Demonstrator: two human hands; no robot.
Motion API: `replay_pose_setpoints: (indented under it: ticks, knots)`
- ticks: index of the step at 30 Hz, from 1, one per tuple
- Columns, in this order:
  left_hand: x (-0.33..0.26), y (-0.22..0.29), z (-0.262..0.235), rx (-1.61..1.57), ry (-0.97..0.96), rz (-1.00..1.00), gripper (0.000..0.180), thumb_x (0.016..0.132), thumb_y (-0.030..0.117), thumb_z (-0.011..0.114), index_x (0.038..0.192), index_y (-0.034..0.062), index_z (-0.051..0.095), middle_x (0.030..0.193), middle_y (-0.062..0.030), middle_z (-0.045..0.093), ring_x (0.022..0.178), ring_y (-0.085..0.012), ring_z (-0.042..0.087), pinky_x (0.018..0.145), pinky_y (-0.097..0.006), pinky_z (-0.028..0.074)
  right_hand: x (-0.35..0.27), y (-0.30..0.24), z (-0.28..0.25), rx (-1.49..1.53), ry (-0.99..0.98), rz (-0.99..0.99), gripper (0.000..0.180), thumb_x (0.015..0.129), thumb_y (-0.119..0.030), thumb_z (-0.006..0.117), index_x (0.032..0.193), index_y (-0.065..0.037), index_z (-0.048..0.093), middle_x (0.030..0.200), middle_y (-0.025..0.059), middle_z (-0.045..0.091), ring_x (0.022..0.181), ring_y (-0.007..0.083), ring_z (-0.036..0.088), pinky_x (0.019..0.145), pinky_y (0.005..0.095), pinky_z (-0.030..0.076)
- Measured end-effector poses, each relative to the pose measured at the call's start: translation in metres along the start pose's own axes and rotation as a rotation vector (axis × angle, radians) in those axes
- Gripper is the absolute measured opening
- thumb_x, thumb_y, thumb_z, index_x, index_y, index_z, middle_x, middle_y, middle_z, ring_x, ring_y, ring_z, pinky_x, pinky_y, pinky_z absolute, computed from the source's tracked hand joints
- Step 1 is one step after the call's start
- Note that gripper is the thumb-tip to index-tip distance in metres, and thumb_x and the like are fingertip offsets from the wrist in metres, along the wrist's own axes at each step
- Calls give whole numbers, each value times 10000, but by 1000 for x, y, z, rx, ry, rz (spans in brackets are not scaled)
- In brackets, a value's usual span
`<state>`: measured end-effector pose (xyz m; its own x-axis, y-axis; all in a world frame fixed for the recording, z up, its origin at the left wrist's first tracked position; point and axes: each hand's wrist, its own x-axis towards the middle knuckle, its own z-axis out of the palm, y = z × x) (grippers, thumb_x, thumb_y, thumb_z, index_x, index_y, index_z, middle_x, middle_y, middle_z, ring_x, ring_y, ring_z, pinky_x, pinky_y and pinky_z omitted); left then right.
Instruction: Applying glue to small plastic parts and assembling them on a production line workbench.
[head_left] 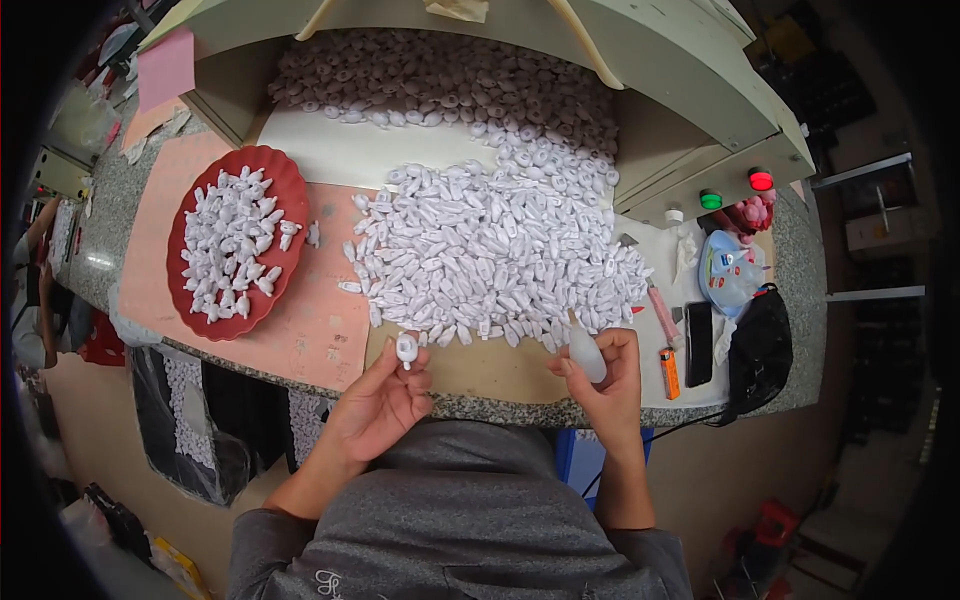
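Note:
Between the fingertips of my left hand [380, 408] is a small white plastic part [407, 349], rounded, with a narrow stub at its lower end. My right hand [612, 388] grips a translucent white squeeze bottle [587, 358] whose thin nozzle points up and away from me. The two hands are apart, just over the table's near edge. Beyond them spreads a broad heap of small, long white parts [480, 255]. To the left, a red scalloped dish [291, 190] carries many white pieces that look like little joined figures.
Rounder white parts [450, 75] fill the back under a beige housing [680, 60] with a green button [710, 200] and a red one [761, 179]. At right lie an orange lighter [669, 374], a black phone [699, 344], a blue container [722, 262] and a black bag [760, 345].

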<state>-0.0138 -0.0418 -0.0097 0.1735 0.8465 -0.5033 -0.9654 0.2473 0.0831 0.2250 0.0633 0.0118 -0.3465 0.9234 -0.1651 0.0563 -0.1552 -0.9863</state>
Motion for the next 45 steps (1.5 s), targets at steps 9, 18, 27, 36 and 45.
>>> replay_pose_setpoints:
  ticks: [9, 18, 27, 36, 45]
  knots:
    - [-1, 0, 1, -49, 35, -5, 233, 934, 245, 469, 1124, 114, 504, 933, -26, 597, 742, -109, 515, 652, -240, 450, 6, 21, 28, -507, 6, -139, 108, 772, -4, 638, 835, -2, 550, 816, 45, 531, 710, 140, 554, 621, 296, 465]
    - [-3, 1, -10, -58, -35, 16, 262, 933, 247, 468, 1163, 124, 497, 1001, -26, 606, 783, -112, 535, 676, -257, 475, 5, 37, 39, -754, -38, -451, 196, 757, -19, 655, 944, -24, 594, 851, 119, 534, 727, 279, 567, 624, 348, 464]
    - [-3, -1, -11, -56, -53, -7, 273, 926, 227, 484, 1170, 106, 500, 1051, -50, 592, 826, -117, 550, 725, -268, 493, 8, 37, 39, -825, -88, -375, 200, 764, -25, 649, 952, -18, 579, 901, 130, 518, 756, 291, 557, 635, 353, 456]
    - [3, -6, -10, 35, -81, 4, 292, 927, 235, 481, 1190, 108, 484, 1077, -46, 576, 843, -112, 560, 760, -277, 493, -4, -5, 45, -352, -116, 57, 165, 812, 0, 605, 976, 4, 608, 907, 87, 604, 765, 117, 554, 667, 239, 442]
    - [9, -10, -4, 134, -243, 75, 290, 931, 183, 465, 1203, 86, 487, 1155, -88, 550, 937, -135, 578, 803, -319, 520, -9, -43, 58, -215, -232, -59, 189, 782, 47, 623, 968, 13, 619, 877, 55, 611, 804, 96, 553, 703, 222, 437]
